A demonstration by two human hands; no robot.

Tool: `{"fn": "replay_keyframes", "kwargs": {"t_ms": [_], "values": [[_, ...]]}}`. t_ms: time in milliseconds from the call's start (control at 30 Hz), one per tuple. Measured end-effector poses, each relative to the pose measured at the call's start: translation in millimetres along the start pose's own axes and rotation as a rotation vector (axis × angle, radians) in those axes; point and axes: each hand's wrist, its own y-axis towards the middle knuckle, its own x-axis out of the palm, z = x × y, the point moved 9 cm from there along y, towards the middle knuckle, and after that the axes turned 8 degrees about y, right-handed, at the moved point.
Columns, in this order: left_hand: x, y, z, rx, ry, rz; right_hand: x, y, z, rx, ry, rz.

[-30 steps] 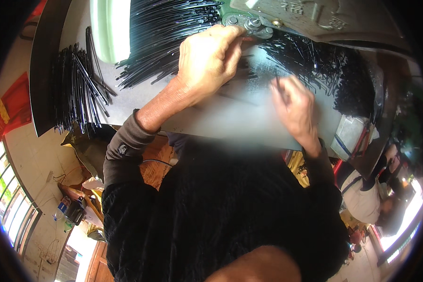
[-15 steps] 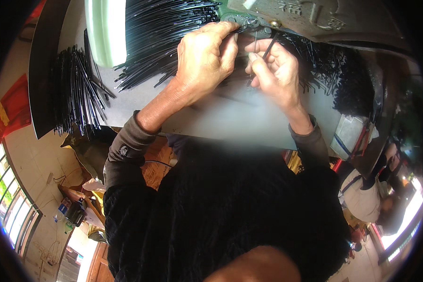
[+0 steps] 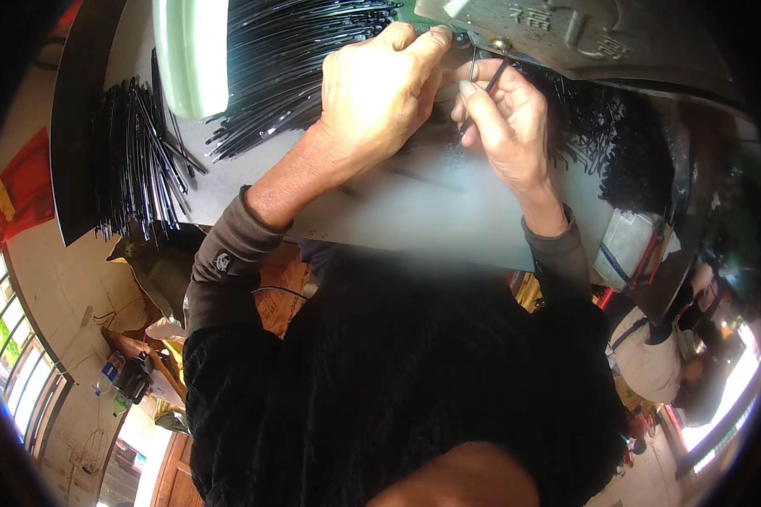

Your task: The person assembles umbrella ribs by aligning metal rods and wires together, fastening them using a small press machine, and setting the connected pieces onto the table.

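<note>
Rod [image 3: 497, 77], thin, black and straight where it shows, slants up from the right hand [image 3: 513, 122], pinched between thumb and fingers, its upper end near the edge of the metal cover [image 3: 558, 51]. The left hand [image 3: 376, 93] bends beside it, fingertips near that edge; whether they grip anything I cannot tell. Glossy black rods [image 3: 292, 72] lie fanned to its left

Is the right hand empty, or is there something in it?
Not empty: a thin black rod slants up out of the right hand, showing just past its thumb.
</note>
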Motion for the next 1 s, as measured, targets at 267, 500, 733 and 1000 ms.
{"fn": "replay_keyframes", "kwargs": {"t_ms": [267,500,733,1000], "values": [[-1.3,-0.8,-2.2,0.051,-0.003,0.049,3.0,3.4,2.8,-0.016,0.002,-0.013],[-1.5,-3.3,12.9,0.193,0.210,-0.030,-0.9,2.1,6.4,-0.019,-0.058,0.017],[-2.7,-10.5,13.1,0.146,0.072,-0.231,13.8,-7.6,12.4,0.111,0.250,-0.005],[15.8,-74.1,-32.6,-0.929,-1.333,-0.766,23.0,-14.2,10.0,0.019,0.529,-0.079]]}}
